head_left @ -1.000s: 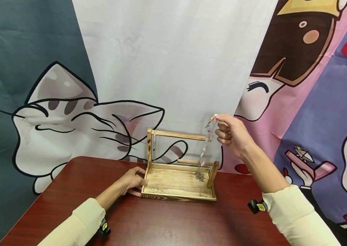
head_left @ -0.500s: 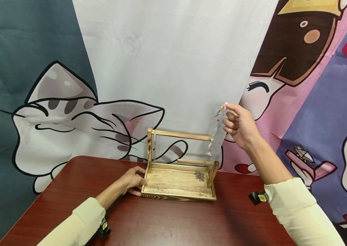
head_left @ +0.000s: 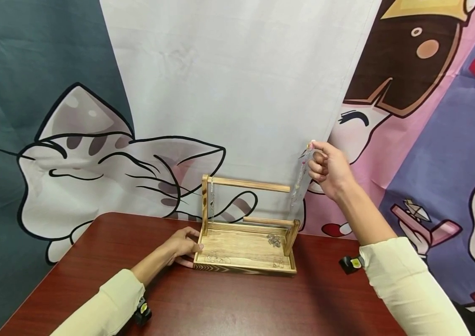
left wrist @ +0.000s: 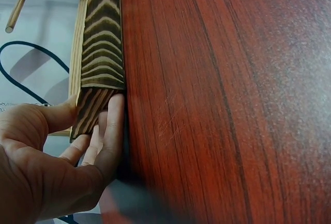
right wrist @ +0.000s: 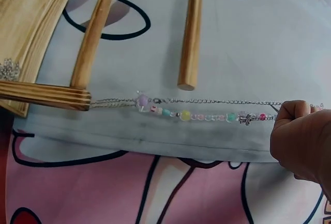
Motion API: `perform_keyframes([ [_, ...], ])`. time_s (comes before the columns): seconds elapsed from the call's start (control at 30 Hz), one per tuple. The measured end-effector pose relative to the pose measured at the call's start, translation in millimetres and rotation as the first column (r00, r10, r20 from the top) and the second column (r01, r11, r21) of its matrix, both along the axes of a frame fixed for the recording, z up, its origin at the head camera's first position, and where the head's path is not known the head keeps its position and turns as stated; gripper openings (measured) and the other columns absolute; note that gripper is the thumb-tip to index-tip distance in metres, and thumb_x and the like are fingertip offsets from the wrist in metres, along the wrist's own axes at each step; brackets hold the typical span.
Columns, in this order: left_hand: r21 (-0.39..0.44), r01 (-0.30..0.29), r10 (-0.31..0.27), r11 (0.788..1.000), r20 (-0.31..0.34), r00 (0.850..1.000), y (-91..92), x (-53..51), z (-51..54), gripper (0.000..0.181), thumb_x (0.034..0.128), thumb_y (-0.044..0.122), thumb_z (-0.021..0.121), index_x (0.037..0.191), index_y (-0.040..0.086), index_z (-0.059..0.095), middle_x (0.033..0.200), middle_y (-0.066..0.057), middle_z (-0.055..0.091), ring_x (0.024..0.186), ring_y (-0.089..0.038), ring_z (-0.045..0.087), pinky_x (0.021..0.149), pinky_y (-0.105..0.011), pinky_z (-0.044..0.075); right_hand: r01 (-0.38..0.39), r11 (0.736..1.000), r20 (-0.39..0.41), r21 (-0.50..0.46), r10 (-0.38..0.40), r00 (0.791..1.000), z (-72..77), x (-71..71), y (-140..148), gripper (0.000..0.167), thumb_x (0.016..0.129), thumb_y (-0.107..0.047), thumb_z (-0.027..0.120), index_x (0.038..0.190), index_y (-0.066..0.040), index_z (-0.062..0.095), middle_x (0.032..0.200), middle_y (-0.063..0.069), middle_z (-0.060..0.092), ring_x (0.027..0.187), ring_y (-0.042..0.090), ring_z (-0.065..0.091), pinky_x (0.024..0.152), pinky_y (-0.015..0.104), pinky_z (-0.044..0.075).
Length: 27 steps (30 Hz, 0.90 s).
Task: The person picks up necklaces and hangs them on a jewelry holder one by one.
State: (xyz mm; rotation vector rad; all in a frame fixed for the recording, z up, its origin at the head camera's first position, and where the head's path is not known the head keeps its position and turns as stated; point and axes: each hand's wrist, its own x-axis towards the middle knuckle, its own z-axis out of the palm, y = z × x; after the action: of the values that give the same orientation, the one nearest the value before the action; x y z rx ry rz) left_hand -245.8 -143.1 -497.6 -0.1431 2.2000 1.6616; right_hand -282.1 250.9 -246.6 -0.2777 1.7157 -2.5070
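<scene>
On the table stands a wooden jewelry stand (head_left: pixel 237 238) with a shallow tray and two bars. My left hand (head_left: pixel 180 247) grips the tray's left end, thumb on the rim and fingers against the striped outer wall (left wrist: pixel 103 53) in the left wrist view. My right hand (head_left: pixel 330 170) is raised at the right and pinches a beaded necklace (right wrist: pixel 209 117) between thumb and fingertips. The necklace's pastel beads and silver chain hang just past the free end of the upper bar (head_left: pixel 250 185), apart from it. Its lower end reaches near the short right post (head_left: pixel 292 238).
Another necklace (head_left: pixel 211 200) hangs at the left end of the upper bar. A small heap of silver chain (head_left: pixel 273 241) lies in the tray's back right. The lower bar (head_left: pixel 266 220) juts left from the right post. A cartoon-printed cloth (head_left: pixel 237 93) hangs behind the red-brown table (head_left: pixel 237 303).
My right hand has risen and moved right, drawing the necklace from in front of the upper bar to beyond its free end. My left hand has stayed on the tray.
</scene>
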Motion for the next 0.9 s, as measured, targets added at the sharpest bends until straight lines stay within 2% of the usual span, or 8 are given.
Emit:
perform_keyframes([
  [0.23, -0.004, -0.001, 0.001, 1.0, 0.0, 1.0, 0.4, -0.2, 0.6, 0.05, 0.1015, 0.001, 0.077, 0.146, 0.0, 0.055, 0.109, -0.018, 0.076, 0.084, -0.025, 0.079, 0.063, -0.045, 0.074, 0.015, 1.0, 0.031, 0.012, -0.015, 0.999, -13.8, -5.6, -4.8, 0.036, 0.122, -0.018, 0.042, 0.092, -0.014, 0.062, 0.063, -0.008, 0.015, 0.062, 0.01, 0.005, 0.059, 0.023, -0.001],
  [0.4, -0.003, -0.001, 0.001, 1.0, 0.001, 1.0, 0.8, -0.6, 0.6, 0.049, 0.1015, 0.001, 0.077, 0.146, 0.0, 0.055, 0.108, -0.018, 0.074, 0.084, -0.026, 0.079, 0.063, -0.046, 0.074, 0.017, 0.999, 0.043, 0.052, -0.019, 0.999, -22.2, -7.1, -9.7, 0.033, 0.121, -0.018, 0.045, 0.092, -0.014, 0.06, 0.065, -0.007, 0.013, 0.061, 0.01, 0.006, 0.058, 0.024, 0.001],
  [0.63, -0.001, 0.003, -0.003, 1.0, 0.0, 1.0, 0.8, 0.1, 1.0, 0.051, 0.1011, 0.001, 0.078, 0.147, -0.001, 0.055, 0.11, -0.019, 0.075, 0.084, -0.026, 0.079, 0.063, -0.046, 0.074, 0.039, 0.992, 0.042, 0.123, -0.044, 0.998, -29.4, -6.9, -17.9, 0.031, 0.119, -0.018, 0.052, 0.093, -0.014, 0.067, 0.063, -0.007, 0.015, 0.06, 0.01, 0.01, 0.055, 0.023, 0.005],
  [0.9, 0.002, 0.003, -0.003, 1.0, -0.008, 1.0, 0.4, -0.8, -0.2, 0.05, 0.1014, 0.001, 0.078, 0.146, -0.001, 0.055, 0.109, -0.019, 0.076, 0.083, -0.025, 0.079, 0.063, -0.046, 0.074, 0.069, 0.974, 0.012, 0.214, -0.073, 0.997, -32.6, -4.8, -29.5, 0.025, 0.118, -0.017, 0.057, 0.094, -0.013, 0.063, 0.06, -0.009, 0.02, 0.048, 0.002, 0.025, 0.048, 0.017, 0.014],
])
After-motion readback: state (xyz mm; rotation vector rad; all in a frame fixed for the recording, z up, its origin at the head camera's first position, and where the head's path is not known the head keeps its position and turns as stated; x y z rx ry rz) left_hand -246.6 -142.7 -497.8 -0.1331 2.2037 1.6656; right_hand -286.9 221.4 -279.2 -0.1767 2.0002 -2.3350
